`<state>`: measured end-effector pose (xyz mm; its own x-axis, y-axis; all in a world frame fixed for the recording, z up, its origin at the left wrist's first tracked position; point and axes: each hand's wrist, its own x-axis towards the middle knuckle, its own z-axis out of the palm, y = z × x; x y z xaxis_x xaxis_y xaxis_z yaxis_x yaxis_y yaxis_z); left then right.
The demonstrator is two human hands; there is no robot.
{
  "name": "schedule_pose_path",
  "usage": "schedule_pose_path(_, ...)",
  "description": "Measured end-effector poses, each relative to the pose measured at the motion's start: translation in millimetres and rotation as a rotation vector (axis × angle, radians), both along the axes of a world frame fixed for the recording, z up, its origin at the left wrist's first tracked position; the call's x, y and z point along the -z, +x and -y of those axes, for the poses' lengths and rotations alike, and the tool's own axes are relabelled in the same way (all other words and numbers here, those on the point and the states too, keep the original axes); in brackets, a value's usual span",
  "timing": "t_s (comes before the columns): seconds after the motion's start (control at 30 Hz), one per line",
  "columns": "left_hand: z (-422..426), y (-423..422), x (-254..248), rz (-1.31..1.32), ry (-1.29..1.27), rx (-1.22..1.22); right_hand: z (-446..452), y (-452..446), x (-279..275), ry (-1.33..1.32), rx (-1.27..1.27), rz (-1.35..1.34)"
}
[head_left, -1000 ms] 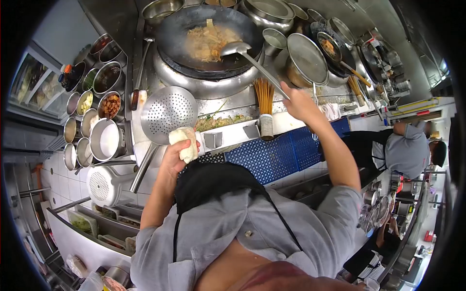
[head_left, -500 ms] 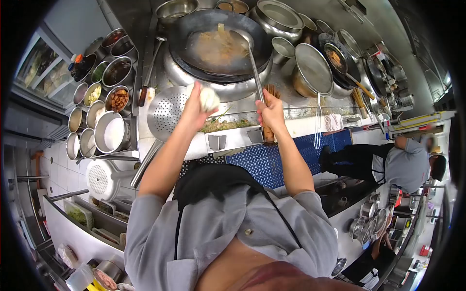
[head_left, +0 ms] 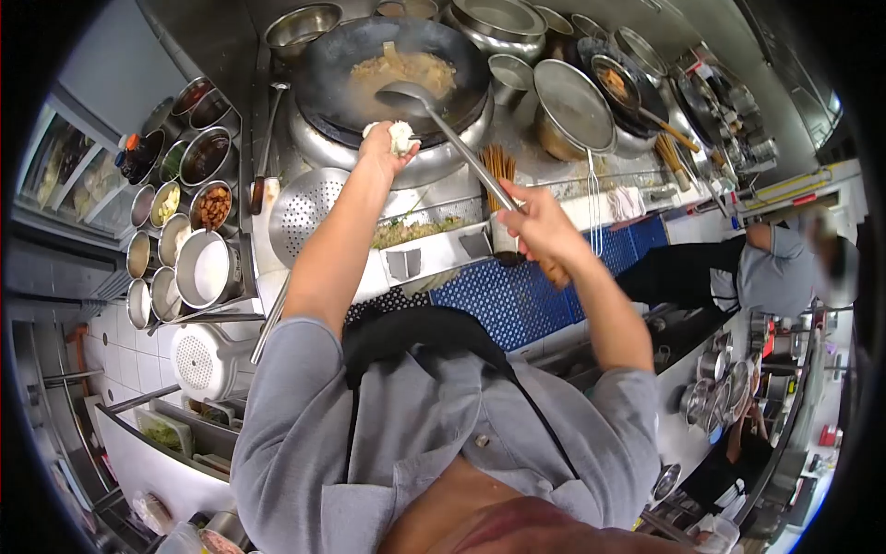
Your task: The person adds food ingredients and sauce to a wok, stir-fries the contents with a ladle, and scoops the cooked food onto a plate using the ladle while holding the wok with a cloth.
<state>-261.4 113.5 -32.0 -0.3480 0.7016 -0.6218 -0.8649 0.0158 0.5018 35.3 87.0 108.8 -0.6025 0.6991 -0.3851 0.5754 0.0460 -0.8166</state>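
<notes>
My left hand [head_left: 383, 159] is closed on a bunched white cloth [head_left: 400, 138] at the near rim of the large dark wok [head_left: 318, 88]. Light brown food [head_left: 420, 70] lies in the wok under some steam. My right hand [head_left: 538, 222] grips the long handle of a metal ladle [head_left: 406, 96]. The ladle's bowl is over the near part of the wok. Beside that handle a bamboo brush [head_left: 499, 171] stands at the counter's edge. A perforated strainer [head_left: 309, 214] lies left of my left forearm, which partly covers it.
Pots with ingredients [head_left: 210, 205] stand at the left. A wire-handled strainer [head_left: 572, 106] rests on a pot, right of the wok. Another wok [head_left: 647, 115] is farther right. A co-worker [head_left: 780, 263] stands at the right; another person is at the lower right.
My left hand has moved with the cloth from beside the strainer up to the wok's rim. My right hand has shifted the ladle, whose bowl has come nearer to the wok's near side.
</notes>
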Motion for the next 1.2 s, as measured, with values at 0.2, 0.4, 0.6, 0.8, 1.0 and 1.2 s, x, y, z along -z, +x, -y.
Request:
schedule_pose_path(0.2,33.5,19.3,-64.8,0.040,0.066,0.022,-13.3,7.7,-82.1,0.146,-0.249,0.327)
schedule_pose_path(0.4,66.7,54.5,-7.0,-0.012,0.133,-0.054,-78.7,-35.1,13.5,0.938,-0.245,0.204)
schedule_pose_path(0.6,85.7,50.3,-66.2,0.055,0.107,-0.012,-7.9,-40.1,-29.7,0.319,-0.134,0.074)
schedule_pose_path(0.8,62.8,13.8,-67.9,0.031,0.087,0.076,-11.3,-23.4,-65.9,-0.286,-0.179,-0.014)
schedule_pose_path(1.0,59.5,34.4,-10.5,-0.054,0.184,-0.054,-37.8,-58.7,-19.6,0.295,-0.194,0.184)
schedule_pose_path(1.2,118.9,65.7,-72.1,0.078,0.044,0.101,-34.6,-28.5,-58.1,0.218,-0.202,0.239)
